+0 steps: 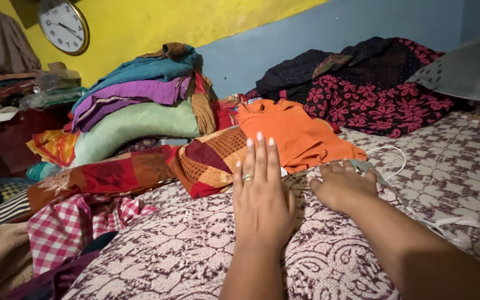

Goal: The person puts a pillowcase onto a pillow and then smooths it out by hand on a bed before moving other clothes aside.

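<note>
Mind the white cable (391, 151) at centre right: your right hand (344, 183), fingers loosely curled and pinching nothing, rests beside it and could drag it. Your left hand (262, 191) lies flat, fingers spread, on the maroon patterned cloth (195, 244) across the lower frame; pushing forward could rumple the orange garment (295, 133) above

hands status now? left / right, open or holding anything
Left hand: open, fingers straight, lying flat on the patterned maroon cloth, holding nothing.
Right hand: fingers curled, resting on the same cloth by a white cable; grip cannot be told.
</note>
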